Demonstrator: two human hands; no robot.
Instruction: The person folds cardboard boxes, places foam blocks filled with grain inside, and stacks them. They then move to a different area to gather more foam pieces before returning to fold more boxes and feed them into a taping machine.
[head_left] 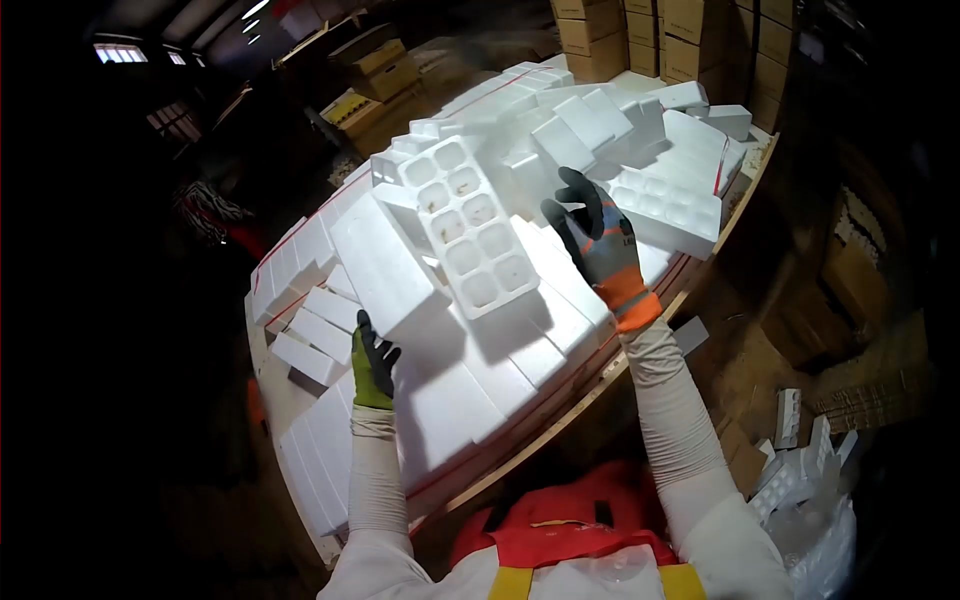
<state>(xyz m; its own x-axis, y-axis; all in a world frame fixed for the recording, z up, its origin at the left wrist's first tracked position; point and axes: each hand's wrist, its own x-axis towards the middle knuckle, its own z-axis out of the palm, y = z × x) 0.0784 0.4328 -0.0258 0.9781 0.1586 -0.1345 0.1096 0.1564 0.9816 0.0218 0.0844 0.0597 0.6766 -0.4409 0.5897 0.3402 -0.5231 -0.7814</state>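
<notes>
Near the lower end of a plain white foam block (385,262), my left hand (373,365) in a green and dark glove grips its corner. The block is tilted above other white foam pieces. Beside it on the right lies a white foam tray (468,228) with two rows of round cells; brownish marks show in some of them. My right hand (602,240), in a grey and orange glove, is to the right of this tray. Its fingers are curved but apart, with nothing between them. Another celled foam piece (665,208) sits to its right.
Many foam blocks (440,410) cover a table with a wooden rim (545,452); red cords run along the stacks. Cardboard boxes (690,40) stand behind, and others lie at the right. Foam pieces and clear plastic (815,500) are on the floor at lower right.
</notes>
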